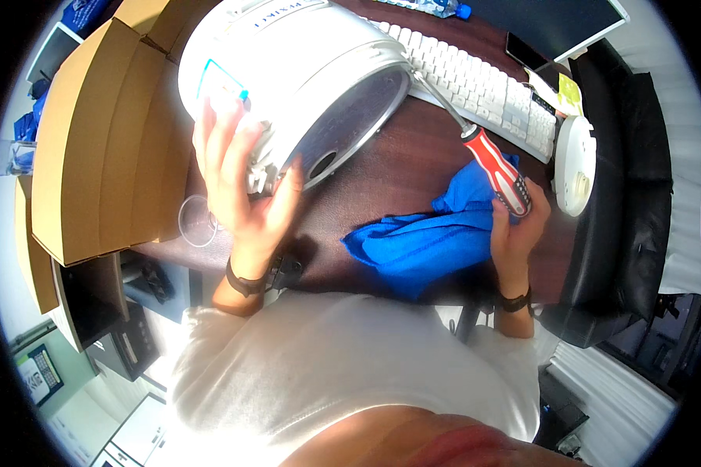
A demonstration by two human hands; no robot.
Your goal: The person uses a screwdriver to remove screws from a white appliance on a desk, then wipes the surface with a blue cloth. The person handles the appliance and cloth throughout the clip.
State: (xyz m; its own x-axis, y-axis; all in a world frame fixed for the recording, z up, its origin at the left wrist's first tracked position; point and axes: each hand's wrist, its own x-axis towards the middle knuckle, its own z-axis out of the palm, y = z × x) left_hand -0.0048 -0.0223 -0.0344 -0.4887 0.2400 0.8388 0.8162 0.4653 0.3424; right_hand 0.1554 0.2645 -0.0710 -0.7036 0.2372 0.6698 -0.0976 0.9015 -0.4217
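A white round appliance (288,70), like a rice cooker, lies tipped on its side on the dark wooden desk (397,167), its metal base facing me. My left hand (237,183) grips its lower rim and holds it tilted. My right hand (514,229) holds a screwdriver (497,167) with a red and black handle. The metal shaft points up and left, and its tip meets the edge of the appliance's base. A crumpled blue cloth (420,241) lies on the desk under my right hand.
A white keyboard (475,82) lies behind the appliance. A small round white device (575,163) sits at the desk's right edge, near a black phone (526,50). Cardboard boxes (93,148) stand on the left, with a clear plastic cup (196,222) beside them. A black chair (623,233) is on the right.
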